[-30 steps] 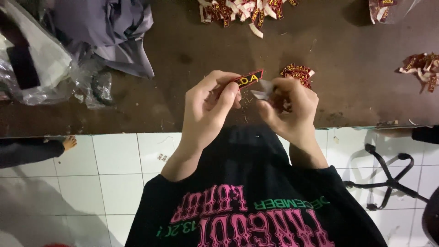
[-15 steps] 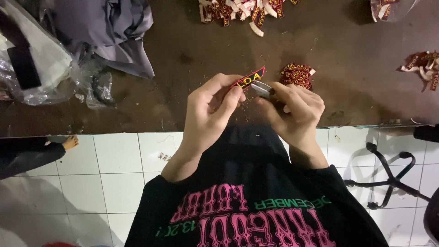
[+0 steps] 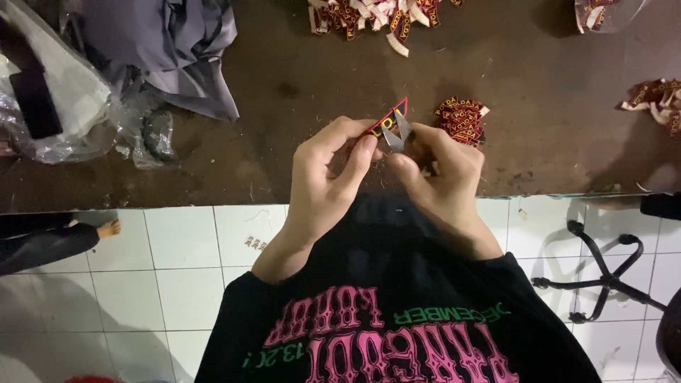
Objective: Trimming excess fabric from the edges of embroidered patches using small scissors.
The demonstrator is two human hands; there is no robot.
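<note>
Two hands worked above the near edge of the dark brown table (image 3: 284, 152). The left hand (image 3: 328, 181) pinched one small red-edged label (image 3: 386, 122) between thumb and fingertips, tilted up on its corner. The right hand (image 3: 441, 174) was closed around one small pair of metal snips (image 3: 398, 135), whose blades touched the label's lower side. Just beyond the right hand lay one stack of dark red and yellow labels (image 3: 462, 119), near but not touching the fingers. Along the far edge sat one loose heap of labels and white scraps (image 3: 369, 15); one clear bag of them (image 3: 603, 13) lay at the far right corner, and one more cluster (image 3: 656, 96) by the right edge. Toward the left edge lay one bundle of grey cloth (image 3: 167, 42) and one crumpled clear plastic bag (image 3: 64, 106), well apart from the hands. Bare table stretched between the cloth and the hands, and between the stack and the right-edge cluster. Below the table's near edge, white tiled floor (image 3: 184, 248) showed, with one black chair base (image 3: 603, 276) at the right.
</note>
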